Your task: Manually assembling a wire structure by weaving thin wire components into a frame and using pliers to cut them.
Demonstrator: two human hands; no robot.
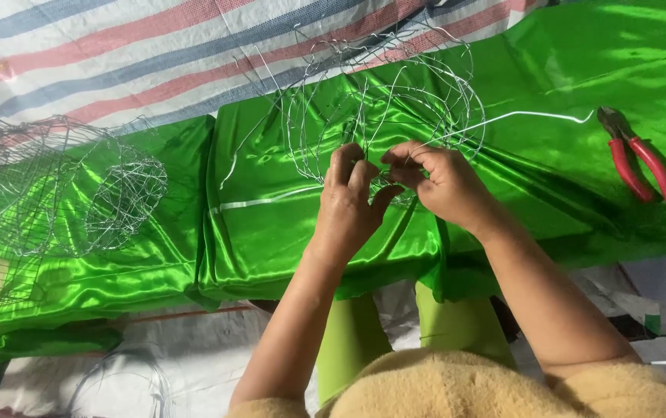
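A tangled frame of thin silver wire (383, 101) lies on shiny green satin cloth (271, 224) in the middle of the view. My left hand (348, 201) grips the near edge of the wire frame, fingers curled round the strands. My right hand (441, 182) pinches a wire at the same spot, its fingertips touching those of the left. One long straight wire end (534, 116) runs off to the right from between the fingers.
Red-handled pliers (638, 159) lie on the cloth at the right. Another finished wire mesh shape (62, 186) sits at the left. A striped red, blue and white tarp (116, 54) lies behind. Loose wire coils (120, 383) rest on the floor below.
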